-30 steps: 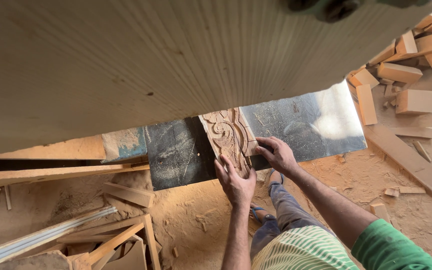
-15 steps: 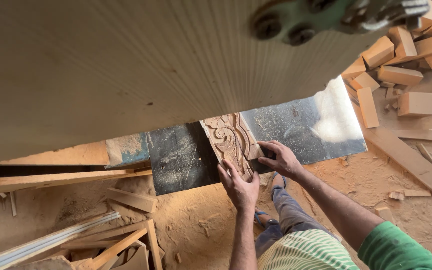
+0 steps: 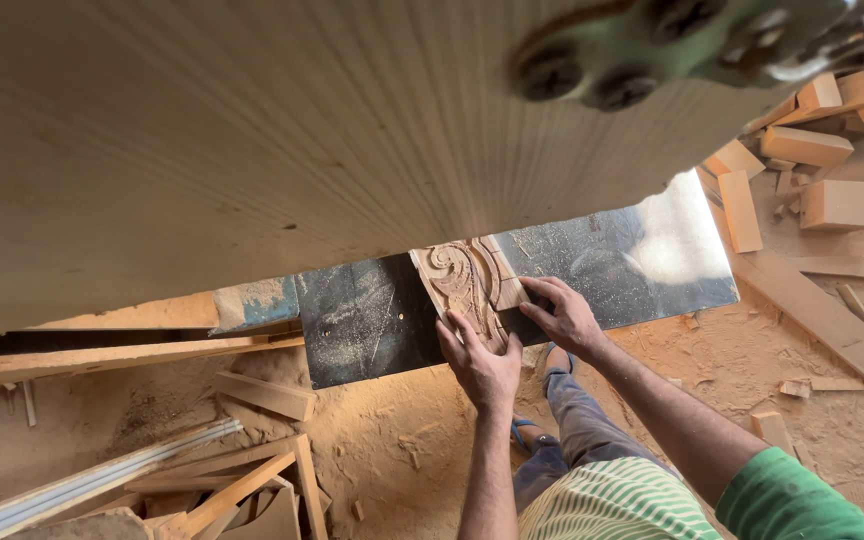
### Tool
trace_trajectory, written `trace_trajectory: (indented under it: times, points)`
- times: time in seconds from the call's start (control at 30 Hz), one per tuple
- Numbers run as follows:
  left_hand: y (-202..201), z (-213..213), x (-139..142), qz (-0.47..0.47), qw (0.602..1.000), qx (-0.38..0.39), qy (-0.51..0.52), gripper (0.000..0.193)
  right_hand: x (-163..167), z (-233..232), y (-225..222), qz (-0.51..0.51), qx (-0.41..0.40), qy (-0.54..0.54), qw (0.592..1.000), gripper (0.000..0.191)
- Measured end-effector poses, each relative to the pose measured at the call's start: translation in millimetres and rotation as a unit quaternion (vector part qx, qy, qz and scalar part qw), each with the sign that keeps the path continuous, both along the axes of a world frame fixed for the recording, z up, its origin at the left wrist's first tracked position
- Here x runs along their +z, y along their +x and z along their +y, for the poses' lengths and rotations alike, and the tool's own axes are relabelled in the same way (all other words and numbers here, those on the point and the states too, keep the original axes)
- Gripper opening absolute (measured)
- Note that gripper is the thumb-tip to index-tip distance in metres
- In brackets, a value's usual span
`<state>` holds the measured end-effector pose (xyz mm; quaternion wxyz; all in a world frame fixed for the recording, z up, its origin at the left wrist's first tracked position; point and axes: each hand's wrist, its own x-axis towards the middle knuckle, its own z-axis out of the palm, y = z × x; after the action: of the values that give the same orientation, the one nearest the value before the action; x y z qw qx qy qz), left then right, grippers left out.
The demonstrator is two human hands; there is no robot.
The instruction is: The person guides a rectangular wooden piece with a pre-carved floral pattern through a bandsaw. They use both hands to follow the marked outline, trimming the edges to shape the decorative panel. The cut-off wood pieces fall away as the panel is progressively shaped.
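Note:
A carved wooden piece with scroll ornament lies flat on a dark metal machine table. My left hand presses on its near end, fingers spread over the carving. My right hand grips the piece's right edge. The far end of the carved piece is hidden under a big pale machine housing that fills the top of the view. A green metal part with bolts sits at the top right, blurred.
Sawdust covers the floor. Several cut wooden blocks lie at the right. Planks and offcuts are heaped at the lower left. A long board lies left of the table. My legs stand below the table edge.
The view has tilted, bringing the green bolted part further into the top. Both hands stay on the carved piece, which has barely shifted on the table.

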<state>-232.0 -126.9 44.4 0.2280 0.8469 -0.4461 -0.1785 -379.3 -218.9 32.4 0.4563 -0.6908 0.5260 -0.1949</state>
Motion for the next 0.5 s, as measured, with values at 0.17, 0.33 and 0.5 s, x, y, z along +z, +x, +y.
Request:
trace_trajectory:
  times: [0.17,0.33,0.5]
  points:
    - [-2.4,0.0,-3.8,0.022,0.999,0.013,0.031,0.114,-3.7,0.6,-1.4,0.001,-0.005,0.002,1.000,0.046]
    - [-11.6,7.8,-1.1,0.008,1.000,0.021,0.015,0.116,1.5,-3.3,-7.5,0.016,0.013,-0.006,1.000,0.045]
    - [-12.2,2.6,-0.1,0.016,1.000,0.014,0.020,0.115,5.4,-1.0,-5.7,-0.006,0.000,-0.015,1.000,0.043]
